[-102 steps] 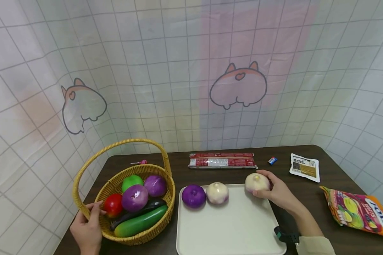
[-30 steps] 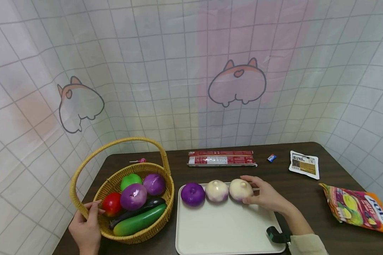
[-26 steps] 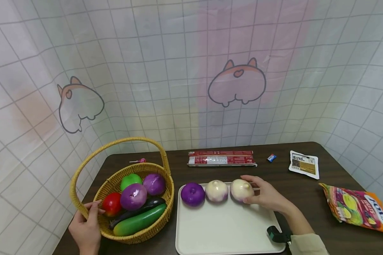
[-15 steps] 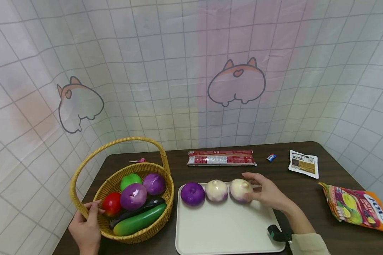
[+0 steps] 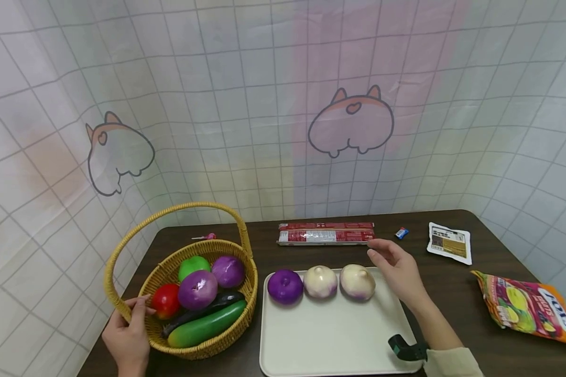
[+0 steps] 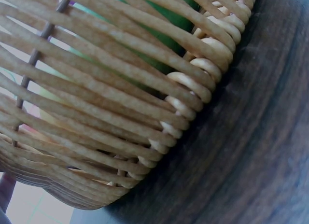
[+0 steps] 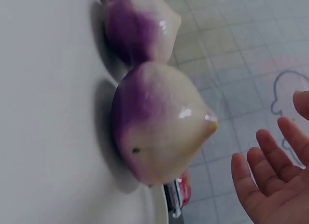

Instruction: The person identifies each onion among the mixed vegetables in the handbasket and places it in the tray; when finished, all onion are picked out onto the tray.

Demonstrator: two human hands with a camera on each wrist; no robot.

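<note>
White turnip (image 5: 357, 283) sits on tray (image 5: 335, 335), right end of row, just beside middle turnip (image 5: 320, 283). Right hand (image 5: 401, 269) has now let go and lifted clear, fingers loose, holding nothing; this placement looks done. Left hand (image 5: 129, 335) grips basket (image 5: 203, 353) by handle (image 5: 109, 277).

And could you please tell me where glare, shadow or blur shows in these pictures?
Head view: a small glare spot on the front purple vegetable in the basket; right wrist view: bright highlights on the nearer turnip, with a soft dark shadow beside it on the tray; left wrist view: the table looks softer than the basket's weave.
</note>
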